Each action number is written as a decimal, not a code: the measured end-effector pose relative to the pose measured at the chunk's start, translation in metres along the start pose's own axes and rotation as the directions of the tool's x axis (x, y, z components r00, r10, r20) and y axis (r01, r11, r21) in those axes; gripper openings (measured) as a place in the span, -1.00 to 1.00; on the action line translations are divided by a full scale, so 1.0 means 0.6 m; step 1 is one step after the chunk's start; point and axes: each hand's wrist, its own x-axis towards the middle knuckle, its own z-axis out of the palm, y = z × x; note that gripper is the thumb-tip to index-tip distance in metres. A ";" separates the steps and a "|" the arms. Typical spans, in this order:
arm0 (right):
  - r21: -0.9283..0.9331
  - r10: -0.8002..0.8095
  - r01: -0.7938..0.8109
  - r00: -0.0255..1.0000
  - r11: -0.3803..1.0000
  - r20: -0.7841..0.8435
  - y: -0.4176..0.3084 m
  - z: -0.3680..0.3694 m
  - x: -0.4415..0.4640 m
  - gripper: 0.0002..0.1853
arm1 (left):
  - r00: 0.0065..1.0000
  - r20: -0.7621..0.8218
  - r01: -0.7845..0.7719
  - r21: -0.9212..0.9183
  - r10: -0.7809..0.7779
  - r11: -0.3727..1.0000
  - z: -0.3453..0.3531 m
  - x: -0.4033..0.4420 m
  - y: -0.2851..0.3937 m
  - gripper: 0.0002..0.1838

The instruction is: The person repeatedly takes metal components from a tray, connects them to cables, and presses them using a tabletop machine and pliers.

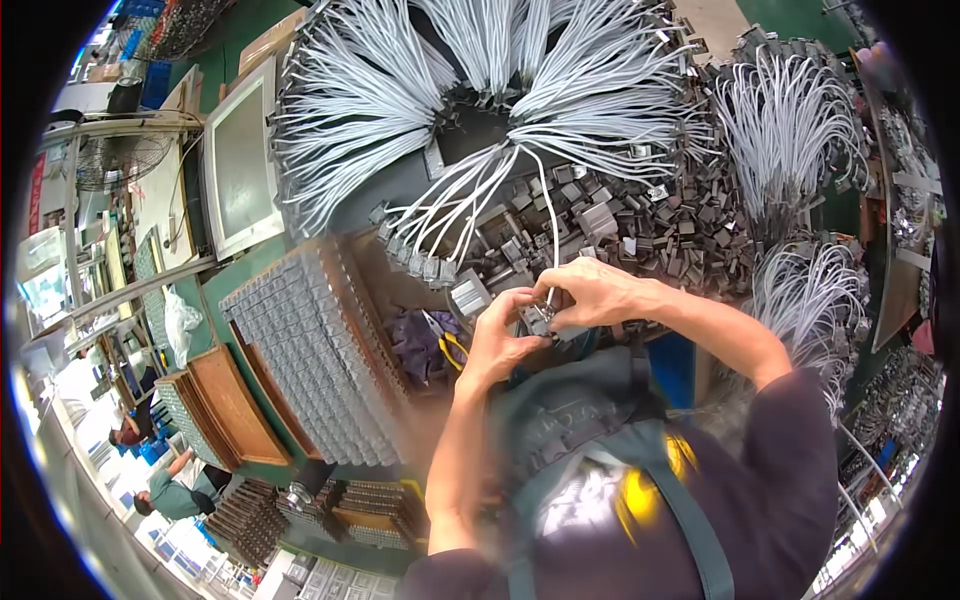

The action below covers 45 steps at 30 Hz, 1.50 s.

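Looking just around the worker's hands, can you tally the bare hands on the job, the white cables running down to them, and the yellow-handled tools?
Bare hands: 2 (left hand, right hand)
White cable: 1
Yellow-handled tool: 1
Total: 4

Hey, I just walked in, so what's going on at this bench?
A person's left hand and right hand are together at a small metal part, gripping it between the fingers, with a white cable running up from it. Just beyond lies a heap of loose metal pieces, with bundles of white cables fanned out behind. A yellow-handled tool lies beside the left hand.
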 end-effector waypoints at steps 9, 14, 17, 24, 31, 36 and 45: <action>0.053 -0.006 0.005 1.000 0.999 0.019 0.011 0.019 0.006 -0.47 | 0.940 0.101 0.329 -0.521 -0.326 0.788 0.005 -0.006 -0.013 -0.27; -0.042 -0.048 0.049 0.999 0.998 0.026 0.014 0.013 0.007 -0.38 | 0.999 -0.018 0.031 -0.031 -0.032 0.999 -0.005 0.008 0.015 -0.33; -0.002 -0.048 0.048 0.998 0.999 0.041 0.013 0.009 0.009 -0.35 | 0.991 0.031 0.130 0.024 -0.130 0.991 -0.017 0.013 0.036 -0.34; 0.118 0.028 -0.035 0.998 0.992 0.063 0.002 0.009 0.010 -0.34 | 0.979 0.098 0.183 -0.012 -0.181 0.983 -0.032 0.017 0.039 -0.33; -0.047 -0.087 0.087 0.996 0.995 0.010 0.021 0.020 0.013 -0.37 | 0.995 -0.017 -0.084 0.335 0.096 0.939 -0.026 0.013 0.027 -0.36; 0.260 -0.066 0.052 0.997 0.964 0.047 0.024 0.017 0.015 -0.41 | 0.999 0.036 -0.039 0.133 0.035 0.990 -0.034 0.006 0.030 -0.36; 0.082 -0.065 0.061 0.997 0.995 0.041 0.037 0.036 0.017 -0.44 | 0.956 0.098 0.279 -0.030 -0.275 0.960 -0.021 -0.017 0.009 -0.32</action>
